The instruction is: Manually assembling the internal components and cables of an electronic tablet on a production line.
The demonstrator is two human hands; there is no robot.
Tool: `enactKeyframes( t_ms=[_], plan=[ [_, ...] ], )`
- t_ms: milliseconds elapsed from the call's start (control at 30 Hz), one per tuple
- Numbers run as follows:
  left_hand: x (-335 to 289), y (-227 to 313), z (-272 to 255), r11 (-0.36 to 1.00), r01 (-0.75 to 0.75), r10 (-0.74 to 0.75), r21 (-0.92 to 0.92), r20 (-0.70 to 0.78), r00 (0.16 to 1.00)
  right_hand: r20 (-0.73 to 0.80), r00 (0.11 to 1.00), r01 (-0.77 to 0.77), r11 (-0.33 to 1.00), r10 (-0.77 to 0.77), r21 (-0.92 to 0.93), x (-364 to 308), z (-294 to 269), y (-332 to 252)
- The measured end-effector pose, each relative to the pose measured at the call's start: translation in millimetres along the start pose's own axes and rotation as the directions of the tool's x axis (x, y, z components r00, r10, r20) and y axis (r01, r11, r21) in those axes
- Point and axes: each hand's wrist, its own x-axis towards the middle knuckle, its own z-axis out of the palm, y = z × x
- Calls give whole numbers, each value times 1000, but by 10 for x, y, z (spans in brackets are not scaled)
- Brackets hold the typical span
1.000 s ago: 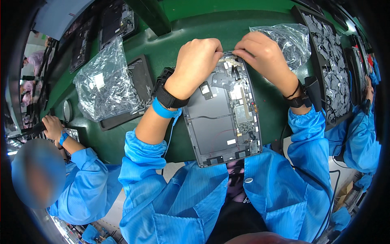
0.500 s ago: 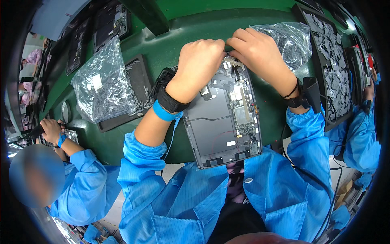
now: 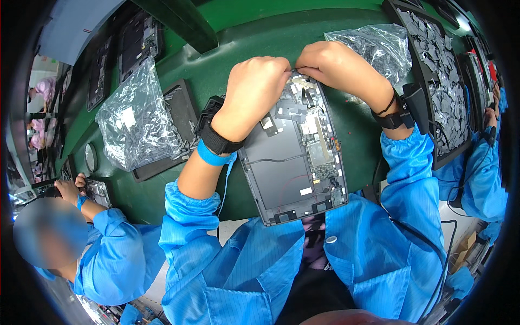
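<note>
An opened tablet, its inner parts and circuit board bare, lies in front of me on the green table. At its far edge my left hand is closed, fingertips pinched together and turned away from view. Close by on the right, my right hand is also closed, with thumb and fingers pressed together at the same edge. A small dark bit shows between the two hands, too small to name. What the fingertips hold is hidden.
Left, a clear bag of small dark pieces rests on a dark tray; another clear bag lies far right. Beyond it stands a black tray of grey pieces. A co-worker's hand is at far left. A post rises behind.
My right hand has curled its fingers in more and dipped slightly toward the tablet's edge. My left hand has stayed closed there. The tablet appears slightly farther left.
</note>
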Motion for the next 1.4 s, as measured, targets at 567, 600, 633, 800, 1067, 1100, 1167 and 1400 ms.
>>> enactKeyframes(
  t_ms=[567,600,633,800,1067,1100,1167,1400],
  plan=[
    [-62,143,-186,998,-44,49,55,-88,995,-142,990,-12,999,5,-48,-89,-42,-55],
    [-112,199,-259,996,-81,85,33,-124,989,-228,974,-12,998,-3,-64,-118,-101,-30],
    [-192,243,-299,995,-90,94,32,-124,988,-312,950,-17,996,-10,-83,-155,-155,-20],
    [-546,470,-257,934,-255,227,248,136,964,-268,963,-50,998,38,-39,-295,-152,-44],
    [-535,441,-210,927,-270,260,262,73,963,-357,928,121,993,-107,18,-499,-150,-365],
    [-511,405,-207,962,-232,232,144,21,973,-319,940,142,989,-122,42,-522,-126,-414],
    [-469,358,-188,980,-196,196,23,-25,980,-317,932,188,982,-174,16,-544,-20,-445],
    [-124,237,-213,984,-50,29,-170,-123,992,-380,889,95,914,-256,-394,-486,-69,-493]
  ],
)
